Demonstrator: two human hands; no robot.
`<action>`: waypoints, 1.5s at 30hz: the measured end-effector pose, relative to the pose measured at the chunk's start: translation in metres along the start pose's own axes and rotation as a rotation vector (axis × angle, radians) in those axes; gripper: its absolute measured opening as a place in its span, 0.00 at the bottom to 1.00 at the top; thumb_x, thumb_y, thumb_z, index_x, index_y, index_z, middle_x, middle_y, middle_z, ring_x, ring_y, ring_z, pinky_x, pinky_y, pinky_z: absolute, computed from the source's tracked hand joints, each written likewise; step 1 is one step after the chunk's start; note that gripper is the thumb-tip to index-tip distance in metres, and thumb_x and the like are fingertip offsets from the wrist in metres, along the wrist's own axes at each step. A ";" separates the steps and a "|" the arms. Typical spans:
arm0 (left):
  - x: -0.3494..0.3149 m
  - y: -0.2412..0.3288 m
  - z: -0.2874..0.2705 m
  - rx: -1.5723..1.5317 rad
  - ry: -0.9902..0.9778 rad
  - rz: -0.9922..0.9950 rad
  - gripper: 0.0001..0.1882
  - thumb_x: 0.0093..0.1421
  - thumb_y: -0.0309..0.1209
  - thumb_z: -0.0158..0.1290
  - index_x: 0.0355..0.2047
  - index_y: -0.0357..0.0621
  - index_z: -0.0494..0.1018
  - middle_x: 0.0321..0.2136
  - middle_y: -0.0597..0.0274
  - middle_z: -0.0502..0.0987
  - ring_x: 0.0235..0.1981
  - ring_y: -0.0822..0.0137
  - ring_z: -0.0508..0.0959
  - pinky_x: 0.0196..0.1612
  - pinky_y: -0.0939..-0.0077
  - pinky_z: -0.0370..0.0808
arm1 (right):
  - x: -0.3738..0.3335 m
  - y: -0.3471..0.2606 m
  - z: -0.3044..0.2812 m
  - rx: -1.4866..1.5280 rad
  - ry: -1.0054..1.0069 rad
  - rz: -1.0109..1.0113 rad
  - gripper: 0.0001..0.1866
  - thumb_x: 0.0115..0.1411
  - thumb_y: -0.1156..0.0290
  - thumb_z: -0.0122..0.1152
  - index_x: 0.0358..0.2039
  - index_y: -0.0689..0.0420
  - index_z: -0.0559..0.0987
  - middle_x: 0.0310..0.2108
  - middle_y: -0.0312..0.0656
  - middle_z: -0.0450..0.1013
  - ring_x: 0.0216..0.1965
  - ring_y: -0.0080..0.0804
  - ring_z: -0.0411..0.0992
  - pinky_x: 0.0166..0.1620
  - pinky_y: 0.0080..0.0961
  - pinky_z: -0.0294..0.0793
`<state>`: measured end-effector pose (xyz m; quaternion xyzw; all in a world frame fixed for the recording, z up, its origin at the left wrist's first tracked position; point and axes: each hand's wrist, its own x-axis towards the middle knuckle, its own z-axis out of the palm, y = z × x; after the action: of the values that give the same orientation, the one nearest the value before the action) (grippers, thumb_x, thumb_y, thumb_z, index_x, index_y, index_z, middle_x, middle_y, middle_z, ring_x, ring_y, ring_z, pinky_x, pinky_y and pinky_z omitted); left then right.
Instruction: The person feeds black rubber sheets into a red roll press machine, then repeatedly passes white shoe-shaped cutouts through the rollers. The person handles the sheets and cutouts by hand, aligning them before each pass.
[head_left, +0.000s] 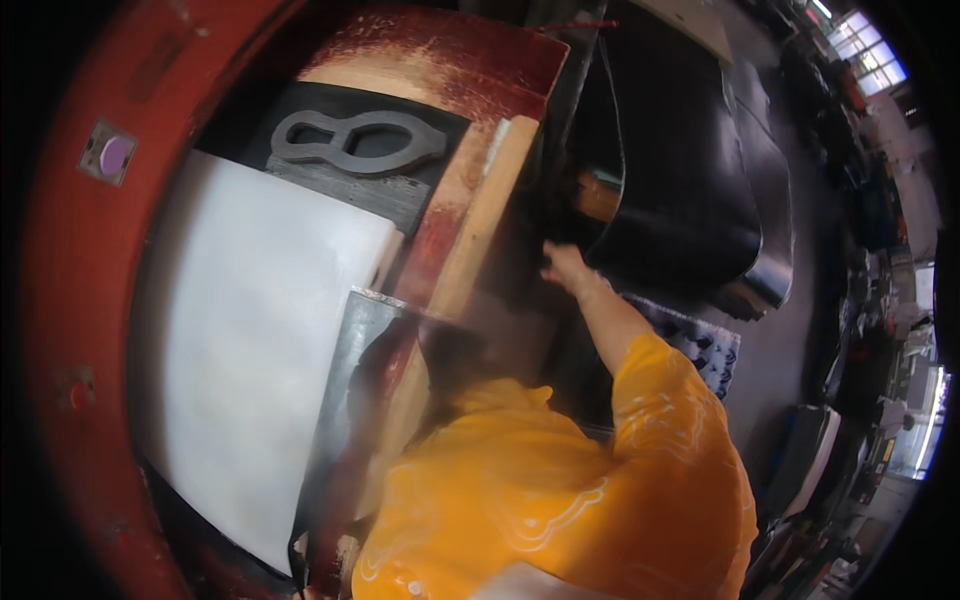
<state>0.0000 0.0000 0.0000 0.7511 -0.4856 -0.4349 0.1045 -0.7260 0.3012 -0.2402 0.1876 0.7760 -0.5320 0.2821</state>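
Observation:
My right hand [564, 265] reaches out over the dark gap beside the work table, near a large, curved, glossy black sheet [680, 150]. Its fingers are blurred against the dark, so I cannot tell whether they hold anything. A small brown block-like thing [598, 197] lies just beyond the hand, partly under the sheet's edge. On the table at left lies a thick white board [255, 330]. Behind it, a grey figure-eight-shaped piece with two openings [357, 163] rests on a dark surface. A shiny grey sheet [350, 365] overlaps the board's near right edge. My left hand does not show.
A red machine frame [75, 270] with a purple button [114, 155] curves along the left. A wooden rail [485, 215] borders the worn red table [450, 50]. A patterned sheet [700, 340] lies beyond my right arm. Cluttered shelving [890, 290] lines the far right.

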 end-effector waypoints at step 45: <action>-0.462 0.369 0.486 0.672 -1.593 2.060 0.13 0.61 0.31 0.52 0.44 0.38 0.72 0.35 0.59 0.71 0.27 0.75 0.68 0.31 0.82 0.69 | -0.521 0.253 -0.500 -0.061 0.684 -0.212 0.11 0.57 0.75 0.59 0.41 0.61 0.80 0.32 0.37 0.78 0.32 0.21 0.75 0.32 0.18 0.75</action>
<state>-0.6718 0.3210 0.1775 -0.4199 -0.8357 -0.3347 -0.1150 -0.2936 0.8641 0.0473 0.2648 0.8563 -0.4411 -0.0451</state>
